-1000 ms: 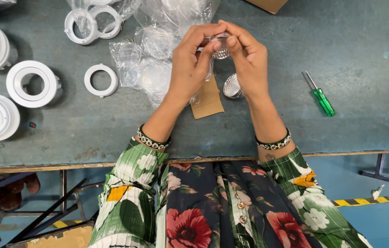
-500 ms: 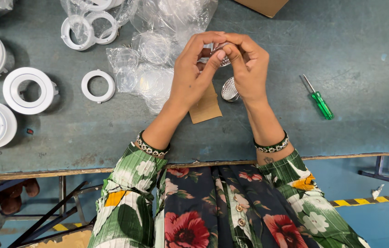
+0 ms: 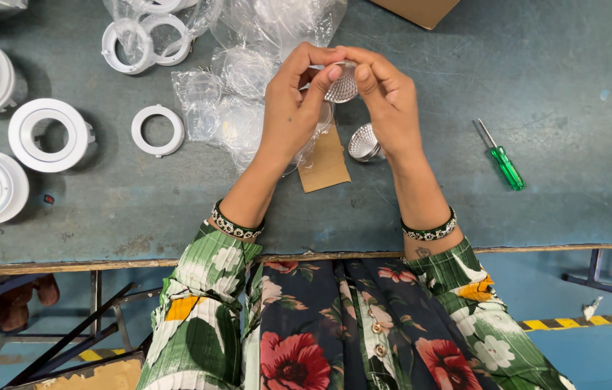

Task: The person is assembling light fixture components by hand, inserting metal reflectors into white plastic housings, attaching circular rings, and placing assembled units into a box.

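Both my hands meet above the grey-green table (image 3: 573, 87) around a small shiny faceted reflector cup (image 3: 342, 87). My left hand (image 3: 295, 108) pinches it from the left with thumb and fingers. My right hand (image 3: 385, 105) grips its right side. A second silver reflector cup (image 3: 363, 142) lies on the table just below my right hand, next to a brown cardboard piece (image 3: 325, 165). Clear plastic bags (image 3: 241, 108) lie under and behind my left hand.
White round lamp housings (image 3: 49, 133) and a loose white ring (image 3: 158, 130) lie at the left, with more rings (image 3: 143, 40) in plastic at the top. A green-handled screwdriver (image 3: 502, 160) lies at the right. A cardboard box corner (image 3: 418, 9) is at the top edge.
The hands have stayed together on the reflector cup, with the fingers shifting slightly around it. The view has drifted a little.
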